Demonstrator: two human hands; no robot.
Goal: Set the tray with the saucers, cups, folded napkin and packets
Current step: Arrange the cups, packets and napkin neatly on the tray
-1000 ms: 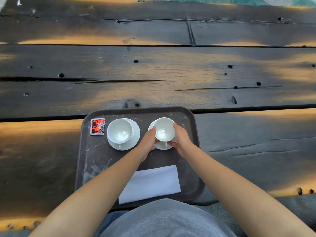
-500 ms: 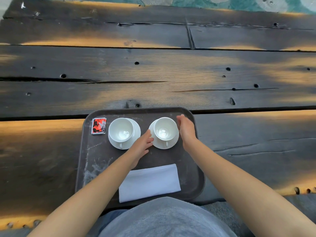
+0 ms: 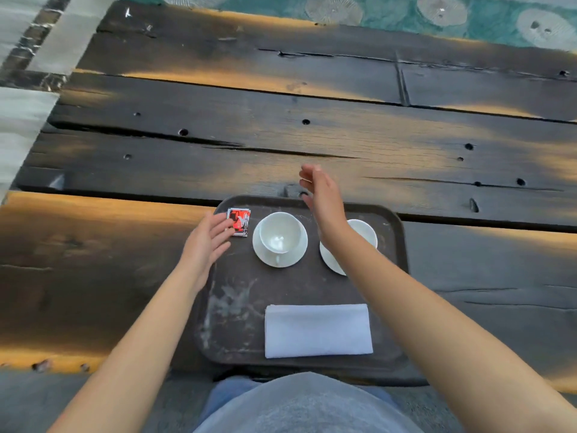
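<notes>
A dark brown tray [image 3: 237, 295] lies on the wooden table before me. On it a white cup [image 3: 280, 232] stands on a white saucer [image 3: 293, 257] at the back middle. A second cup and saucer [image 3: 363, 234] at the back right are partly hidden by my right forearm. A red packet [image 3: 240, 220] sits in the tray's back left corner. A folded white napkin [image 3: 318, 330] lies at the tray's front. My left hand [image 3: 207, 242] is open, its fingertips at the packet's left edge. My right hand [image 3: 323, 200] hovers open above the tray's back rim.
The table [image 3: 312, 142] is made of dark weathered planks with gaps and holes, and it stretches far behind the tray. A teal patterned floor [image 3: 406, 14] shows beyond its far edge. A pale tiled floor [image 3: 22, 104] shows at the left.
Both hands have left the right cup. My left hand moved left to the packet, and my right hand rose and moved back over the tray's rim. The camera view has shifted left.
</notes>
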